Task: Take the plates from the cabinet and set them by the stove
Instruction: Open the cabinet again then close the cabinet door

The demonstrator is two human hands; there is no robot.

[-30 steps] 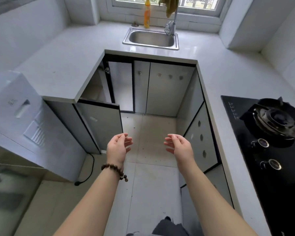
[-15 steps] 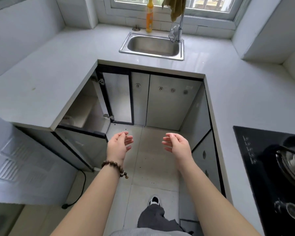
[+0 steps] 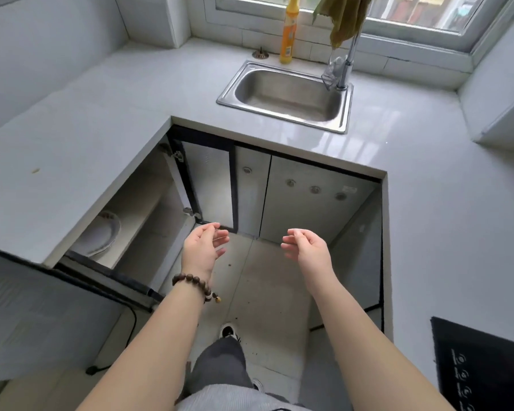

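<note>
White plates (image 3: 101, 235) sit stacked on the shelf inside the open cabinet (image 3: 149, 209) at the left, tucked under the pale countertop (image 3: 72, 137) — only part of the stack shows past the counter's edge. Both hands are out in front, over the tiled floor (image 3: 261, 280) between the cabinet runs. The left hand (image 3: 202, 247), a beaded bracelet (image 3: 195, 281) on its wrist, hangs near the cabinet's open front, its fingers loosely curled and holding nothing. The right hand (image 3: 309, 247) mirrors it, well apart from the plates, fingers half curled and empty — palms turned toward each other. At the lower right, a corner of the black stove (image 3: 481, 366) shows on the counter. Farther back, the steel sink (image 3: 285, 93) sits beneath the window, a yellow bottle (image 3: 288, 31) just behind it and a green cloth (image 3: 344, 19) draped over the faucet (image 3: 346, 63).
</note>
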